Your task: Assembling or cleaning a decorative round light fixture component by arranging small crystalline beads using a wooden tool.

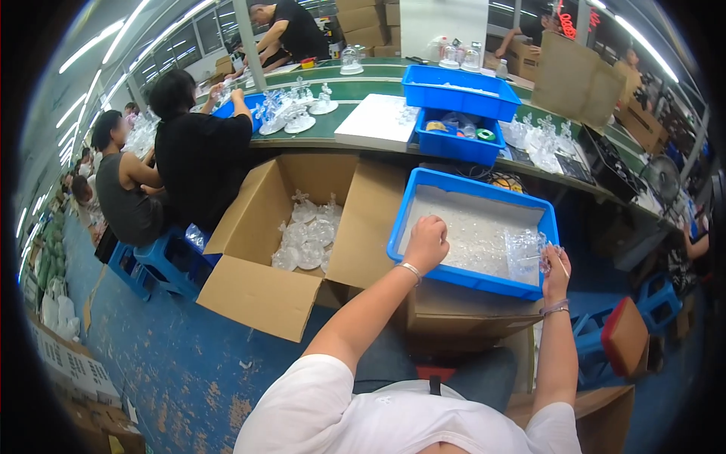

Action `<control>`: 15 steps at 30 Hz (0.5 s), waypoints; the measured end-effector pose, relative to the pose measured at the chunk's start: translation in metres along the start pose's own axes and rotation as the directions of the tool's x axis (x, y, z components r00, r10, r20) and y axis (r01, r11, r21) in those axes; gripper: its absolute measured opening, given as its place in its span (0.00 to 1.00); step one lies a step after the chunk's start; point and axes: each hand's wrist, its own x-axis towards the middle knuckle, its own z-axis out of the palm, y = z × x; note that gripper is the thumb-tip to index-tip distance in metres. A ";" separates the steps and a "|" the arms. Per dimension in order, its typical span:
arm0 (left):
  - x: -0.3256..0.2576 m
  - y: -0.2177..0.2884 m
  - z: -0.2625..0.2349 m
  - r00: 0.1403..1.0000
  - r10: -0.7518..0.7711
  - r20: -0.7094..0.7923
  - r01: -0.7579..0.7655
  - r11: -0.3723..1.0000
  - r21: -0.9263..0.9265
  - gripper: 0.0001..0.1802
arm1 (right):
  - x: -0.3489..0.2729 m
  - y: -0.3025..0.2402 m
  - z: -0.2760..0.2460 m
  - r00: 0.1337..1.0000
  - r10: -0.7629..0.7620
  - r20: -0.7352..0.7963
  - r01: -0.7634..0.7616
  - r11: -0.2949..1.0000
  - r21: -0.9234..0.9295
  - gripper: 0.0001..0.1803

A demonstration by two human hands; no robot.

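Observation:
A blue plastic tray (473, 281) lies in front of me, its bottom covered by a pale sheet with small clear bits strewn on it. Over the tray's left part hovers my left hand (427, 244), fingers curled together; what they pinch, if anything, is hidden. At the right rim, my right hand (557, 272) is closed around a small clear piece (545, 259) and a thin pale stick. Beside that hand, inside the tray, is a crumpled clear plastic bag (523, 253).
An open cardboard box (257, 299) with clear ornaments (308, 234) stands left of the tray. Beyond runs a green workbench (333, 76) bearing stacked blue bins (457, 94), a white foam block (376, 121) and more clear ornaments. Co-workers sit at the left. A red-topped stool (625, 337) stands right.

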 end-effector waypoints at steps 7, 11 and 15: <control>0.000 0.006 -0.004 1.000 0.019 0.024 -0.019 1.000 -0.014 0.04 | 0.001 0.001 -0.004 1.000 0.000 -0.017 0.000 1.000 0.006 0.03; -0.001 0.006 -0.006 1.000 0.005 0.030 -0.004 1.000 -0.022 0.04 | -0.001 -0.001 -0.003 0.999 0.034 0.004 -0.034 0.999 -0.002 0.03; -0.001 0.006 -0.007 0.998 0.008 0.060 -0.006 1.000 -0.022 0.03 | 0.007 -0.010 -0.007 0.997 0.068 -0.047 -0.063 0.994 0.094 0.02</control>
